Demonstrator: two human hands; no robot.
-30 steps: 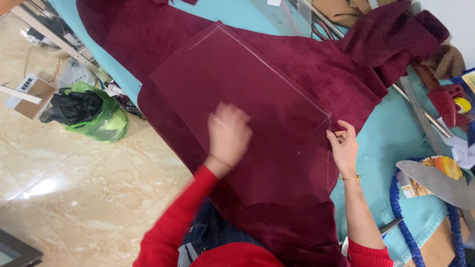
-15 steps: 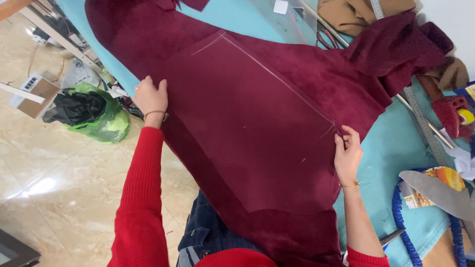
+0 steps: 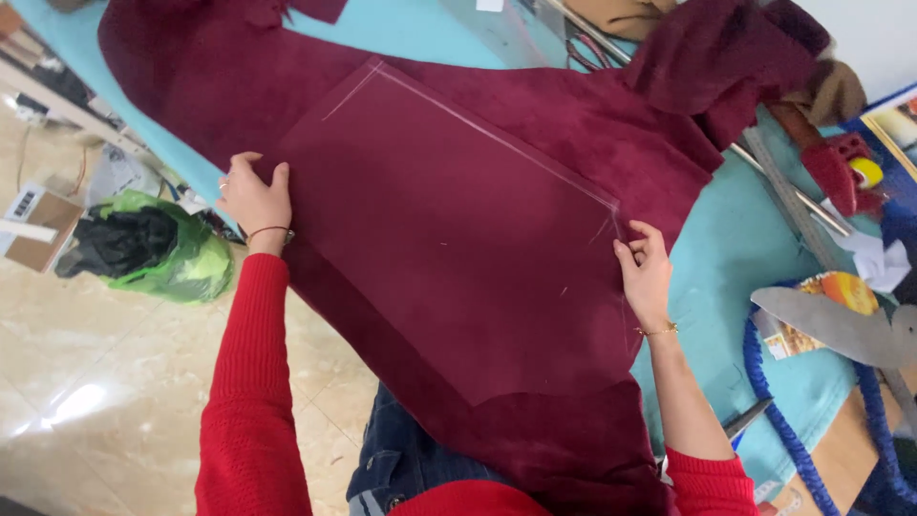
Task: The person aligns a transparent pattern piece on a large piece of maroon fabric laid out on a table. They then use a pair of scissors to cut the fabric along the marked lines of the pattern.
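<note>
A large dark red suede-like hide (image 3: 535,124) lies spread over a turquoise table (image 3: 735,248) and hangs off its near edge. On top of it rests a clear plastic template sheet (image 3: 449,229), its edges showing as pale lines. My left hand (image 3: 253,199) grips the sheet's left edge together with the hide where it drapes over the table edge. My right hand (image 3: 648,272) pinches the sheet's right corner against the hide. Both sleeves are red.
A green plastic bag (image 3: 162,253) with dark contents sits on the tiled floor at left, near cardboard pieces. On the table's right lie a metal ruler (image 3: 793,201), a grey cut-out shape (image 3: 841,325), a blue cord (image 3: 774,411) and bunched dark red and tan fabric (image 3: 726,57).
My left hand moved from the middle of the sheet out to its left edge over the table edge. The clear sheet shifted slightly on the hide. My right hand stayed at the right corner.
</note>
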